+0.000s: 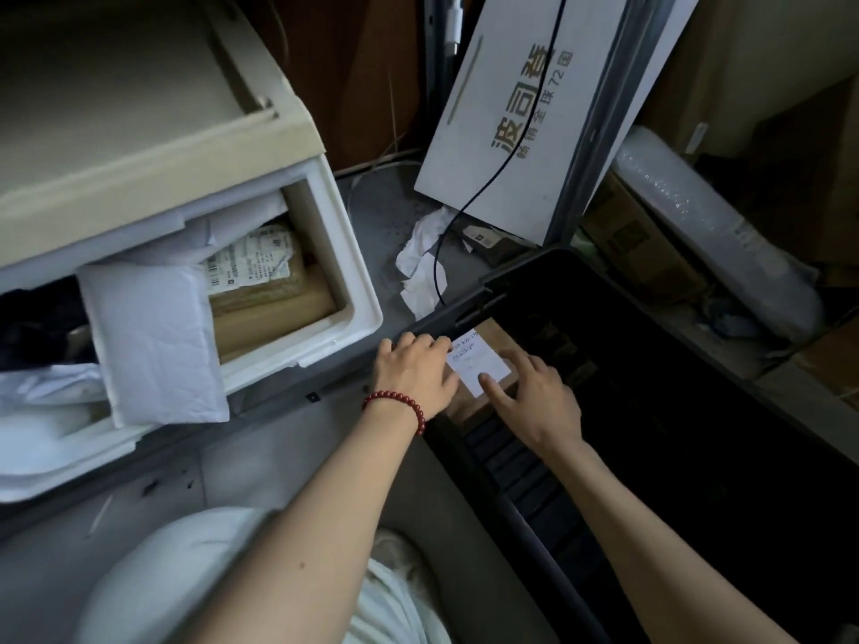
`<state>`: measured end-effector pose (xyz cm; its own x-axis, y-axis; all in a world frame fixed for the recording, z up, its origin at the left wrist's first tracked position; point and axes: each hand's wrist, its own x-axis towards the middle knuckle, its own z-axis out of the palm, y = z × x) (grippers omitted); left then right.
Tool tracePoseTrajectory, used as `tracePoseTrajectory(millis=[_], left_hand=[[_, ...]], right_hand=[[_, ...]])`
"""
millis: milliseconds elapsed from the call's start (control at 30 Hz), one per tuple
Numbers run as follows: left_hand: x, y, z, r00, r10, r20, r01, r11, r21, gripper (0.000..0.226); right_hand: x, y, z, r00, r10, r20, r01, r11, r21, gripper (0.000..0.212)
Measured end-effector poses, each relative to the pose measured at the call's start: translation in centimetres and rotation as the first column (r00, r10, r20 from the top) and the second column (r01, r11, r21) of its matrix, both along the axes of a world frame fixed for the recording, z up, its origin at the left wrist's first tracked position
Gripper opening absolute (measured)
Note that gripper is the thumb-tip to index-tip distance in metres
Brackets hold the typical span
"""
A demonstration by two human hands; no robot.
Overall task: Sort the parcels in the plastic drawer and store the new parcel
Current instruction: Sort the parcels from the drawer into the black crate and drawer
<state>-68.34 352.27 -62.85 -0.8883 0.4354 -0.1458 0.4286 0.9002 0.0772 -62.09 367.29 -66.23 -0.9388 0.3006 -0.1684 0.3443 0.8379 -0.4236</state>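
Beside the open plastic drawer (354, 271), the new parcel (483, 360) sat in a black crate (465, 313). The left hand (416, 369) gripped its edge; the right hand (534, 397) pressed flat on top. Storing and sorting both appeared outstanding.

The left hand (413, 371) and right hand (539, 402) are covering much of the parcel (501, 336), hiding whether they are gripping it. The print on its label (476, 360) is showing too blurred to read. The bin (465, 314) is lying too dark inside to make out. The cabinet top (139, 109) is hiding the back of the drawer (358, 290); the picture's left edge is cutting off its end.
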Motion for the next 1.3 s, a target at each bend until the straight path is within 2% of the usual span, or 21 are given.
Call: tracePoseTrajectory(millis=[200,433,667,800,967,1100,1200,1300], left_hand=[[1.5,-4.6,5.3,0.983,0.18,-0.026,-0.18,0.983,-0.017,0.045],[3.8,-14.8,11.7,0.916,0.386,-0.108,-0.388,0.922,0.001,0.048],[7.5,-25.3,13.9,0.804,0.575,-0.149,-0.582,0.813,-0.001,0.051],[8.7,-28.8,12.9,0.748,0.65,-0.134,-0.651,0.758,0.036,0.05],[7.9,-30.5,10.6,0.737,0.672,-0.071,-0.671,0.74,0.04,0.055],[6.1,-31.0,8.6,0.734,0.678,-0.031,-0.669,0.73,0.141,0.056],[4.8,-30.7,6.6,0.744,0.669,-0.006,-0.662,0.737,0.135,0.057],[3.2,-29.1,5.0,0.766,0.641,-0.041,-0.631,0.763,0.136,0.061]], right_hand=[[-0.2,-3.6,5.8,0.985,0.13,-0.112,-0.131,0.991,-0.006,0.054],[-0.9,-12.1,12.3,0.923,0.312,-0.227,-0.325,0.945,-0.021,0.056],[-1.9,-20.5,14.6,0.899,0.403,-0.171,-0.424,0.9,-0.104,0.078],[-3.0,-23.6,14.2,0.918,0.382,-0.103,-0.395,0.899,-0.189,0.087],[-5.0,-27.3,13.7,0.951,0.305,-0.058,-0.306,0.888,-0.342,0.09],[-6.5,-29.1,12.5,0.949,0.283,-0.136,-0.314,0.874,-0.371,0.083],[-7.6,-28.6,11.2,0.928,0.321,-0.188,-0.366,0.878,-0.307,0.086],[-9.3,-27.8,10.3,0.96,0.218,-0.178,-0.272,0.883,-0.382,0.088]])
